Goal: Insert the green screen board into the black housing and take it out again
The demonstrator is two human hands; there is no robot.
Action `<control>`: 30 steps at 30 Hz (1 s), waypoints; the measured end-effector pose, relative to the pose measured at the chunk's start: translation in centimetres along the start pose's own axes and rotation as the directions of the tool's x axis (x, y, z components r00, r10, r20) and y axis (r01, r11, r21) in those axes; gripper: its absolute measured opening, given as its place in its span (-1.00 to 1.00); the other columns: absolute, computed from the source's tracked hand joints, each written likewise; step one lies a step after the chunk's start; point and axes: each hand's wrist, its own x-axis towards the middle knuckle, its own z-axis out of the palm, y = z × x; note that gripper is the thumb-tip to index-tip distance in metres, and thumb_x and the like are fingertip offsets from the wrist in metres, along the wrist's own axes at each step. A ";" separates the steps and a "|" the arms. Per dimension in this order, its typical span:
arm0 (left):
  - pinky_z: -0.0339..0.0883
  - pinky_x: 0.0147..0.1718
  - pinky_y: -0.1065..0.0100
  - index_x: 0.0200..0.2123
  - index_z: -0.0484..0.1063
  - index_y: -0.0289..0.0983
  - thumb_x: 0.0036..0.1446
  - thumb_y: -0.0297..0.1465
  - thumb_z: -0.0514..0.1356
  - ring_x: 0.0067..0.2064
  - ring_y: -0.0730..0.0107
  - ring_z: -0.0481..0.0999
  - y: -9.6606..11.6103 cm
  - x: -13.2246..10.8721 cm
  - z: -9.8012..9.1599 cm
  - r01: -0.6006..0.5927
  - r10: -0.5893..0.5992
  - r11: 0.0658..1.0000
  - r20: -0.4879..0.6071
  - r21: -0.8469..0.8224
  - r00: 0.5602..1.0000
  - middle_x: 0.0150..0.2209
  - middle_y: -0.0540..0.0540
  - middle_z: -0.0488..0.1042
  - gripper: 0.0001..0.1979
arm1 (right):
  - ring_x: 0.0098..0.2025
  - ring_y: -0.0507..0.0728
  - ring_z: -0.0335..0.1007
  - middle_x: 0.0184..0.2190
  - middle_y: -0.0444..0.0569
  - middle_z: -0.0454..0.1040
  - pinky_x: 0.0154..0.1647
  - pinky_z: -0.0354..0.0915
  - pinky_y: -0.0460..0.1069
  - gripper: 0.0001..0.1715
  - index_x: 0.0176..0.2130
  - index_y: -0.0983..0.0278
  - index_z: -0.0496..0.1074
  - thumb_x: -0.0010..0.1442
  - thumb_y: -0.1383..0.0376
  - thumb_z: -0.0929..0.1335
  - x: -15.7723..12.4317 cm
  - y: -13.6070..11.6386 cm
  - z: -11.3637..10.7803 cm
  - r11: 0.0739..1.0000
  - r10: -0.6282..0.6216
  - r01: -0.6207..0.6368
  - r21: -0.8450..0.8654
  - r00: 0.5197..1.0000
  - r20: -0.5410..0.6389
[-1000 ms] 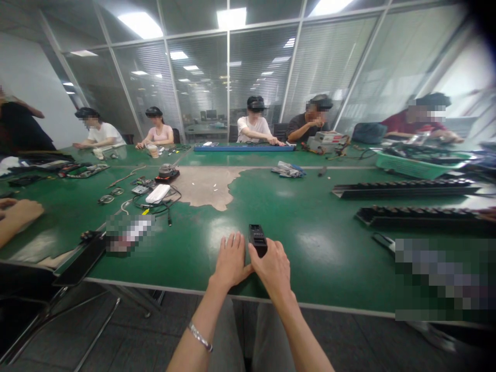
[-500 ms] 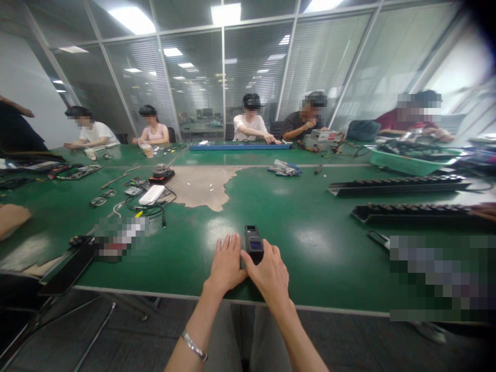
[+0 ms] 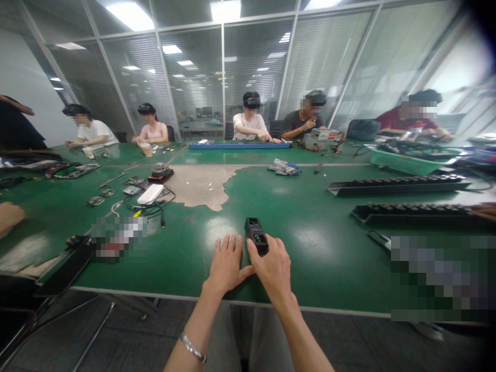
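My right hand [image 3: 274, 264] grips the near end of a small black box-shaped device [image 3: 254, 227] between thumb and fingers. Dark recesses show on its upper face, but I cannot make out its kind. It is slightly turned, its far end pointing away from me and a little left. Flat on the green table [image 3: 310, 274], just left of the device, lies my left hand [image 3: 227, 266]. Its fingers are stretched out and its thumb reaches toward my right hand. A silver bracelet [image 3: 192, 347] circles my left wrist.
A white box [image 3: 151, 194] with black cables lies to the left, by eyeglasses [image 3: 101, 197]. Gloves [image 3: 284, 167] lie farther back. Black rails [image 3: 406, 213] and a green basket [image 3: 414, 160] stand right. Several people sit across the table; another person's hand [image 3: 10, 217] shows at left.
The black device has tilted and shifted slightly away from me. My right thumb has moved onto its upper face and the fingers wrap it more closely. My left hand stays nearly in place.
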 end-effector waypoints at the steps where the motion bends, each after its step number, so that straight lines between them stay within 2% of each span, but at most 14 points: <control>1: -0.20 0.34 -0.15 0.41 -0.06 -0.29 0.26 0.17 -0.11 0.43 -0.08 -0.10 0.0 0.0 -0.1 0.000 0.000 1.000 -0.005 -0.008 1.000 0.42 -0.27 -0.02 -0.13 | -0.19 0.18 0.39 -0.22 0.05 0.44 -0.21 0.23 0.01 -0.50 -0.08 0.27 0.44 0.23 -0.06 0.29 0.3 0.1 -0.3 1.000 -0.008 0.008 0.012 1.000 -0.027; 5: -0.18 0.34 -0.16 0.40 -0.01 -0.27 0.27 0.20 -0.21 0.43 -0.07 -0.08 0.1 0.0 -0.2 0.005 -0.006 1.000 -0.022 -0.028 1.000 0.41 -0.26 0.02 -0.14 | -0.17 0.20 0.37 -0.20 0.08 0.44 -0.18 0.23 0.03 -0.46 -0.01 0.29 0.43 0.23 -0.04 0.29 0.9 1.7 -1.3 1.000 0.004 -0.004 -0.007 0.996 -0.089; 13: -0.15 0.33 -0.18 0.38 0.06 -0.18 0.31 0.14 -0.19 0.42 -0.07 -0.05 0.2 -0.1 -0.3 0.002 -0.004 0.999 -0.039 -0.049 0.999 0.41 -0.22 0.02 -0.24 | -0.18 0.21 0.39 -0.15 0.10 0.44 -0.20 0.23 0.04 -0.45 0.02 0.31 0.41 0.22 -0.02 0.29 -0.2 5.4 -0.5 0.983 0.109 -0.113 -0.146 0.993 -0.036; 25: -0.17 0.33 -0.19 0.38 0.08 -0.14 0.33 0.12 -0.19 0.42 -0.07 -0.05 0.3 0.0 -0.5 0.002 -0.005 0.998 -0.041 -0.065 0.999 0.42 -0.20 0.01 -0.29 | -0.15 0.19 0.42 -0.10 0.09 0.45 -0.19 0.26 0.02 -0.43 0.08 0.30 0.37 0.24 0.00 0.28 -0.4 6.2 0.3 0.971 0.135 -0.131 -0.199 0.991 0.008; 30: -0.17 0.34 -0.17 0.38 0.08 -0.12 0.36 0.08 -0.21 0.42 -0.04 -0.05 0.3 0.1 -0.5 0.002 -0.005 0.998 -0.038 -0.067 0.999 0.41 -0.18 0.04 -0.32 | -0.06 0.24 0.42 -0.02 0.16 0.44 -0.13 0.27 0.05 -0.30 0.18 0.36 0.29 0.23 -0.03 0.28 -0.6 6.5 0.5 0.974 0.120 -0.118 -0.194 0.993 -0.001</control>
